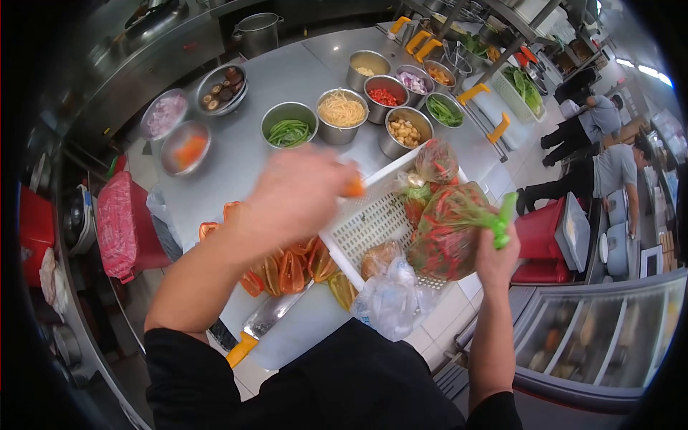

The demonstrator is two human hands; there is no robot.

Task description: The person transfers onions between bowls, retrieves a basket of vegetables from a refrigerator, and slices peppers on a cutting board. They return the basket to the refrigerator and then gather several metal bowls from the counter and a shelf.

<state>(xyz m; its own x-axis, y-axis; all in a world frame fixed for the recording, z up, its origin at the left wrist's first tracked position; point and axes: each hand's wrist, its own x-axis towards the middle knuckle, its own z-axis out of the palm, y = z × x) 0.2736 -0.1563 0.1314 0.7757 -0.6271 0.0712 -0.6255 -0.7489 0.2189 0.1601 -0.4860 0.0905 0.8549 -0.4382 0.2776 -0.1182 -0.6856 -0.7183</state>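
Observation:
My left hand [304, 185], smeared by motion, is raised over the steel table with its fingers closed. A small orange piece [355, 186] shows at its fingertips; I cannot tell its kind. My right hand [499, 252] grips the gathered green neck of a net bag [450, 233] full of red and green peppers. That bag rests over the right part of a white perforated basket [342, 266]. Below my left forearm lie cut orange-red bell pepper pieces [290, 274], close to a cleaver [276, 309] with a yellow handle on a white cutting board [287, 340].
Steel containers of noodles [342, 111], green beans [289, 132], chopped red pepper [383, 96] and diced pieces [404, 132] stand beyond the basket. A bowl of mushrooms [222, 89] sits farther left. A clear plastic bag [390, 297] hangs over the basket's near edge. Two people [613, 172] stand at right.

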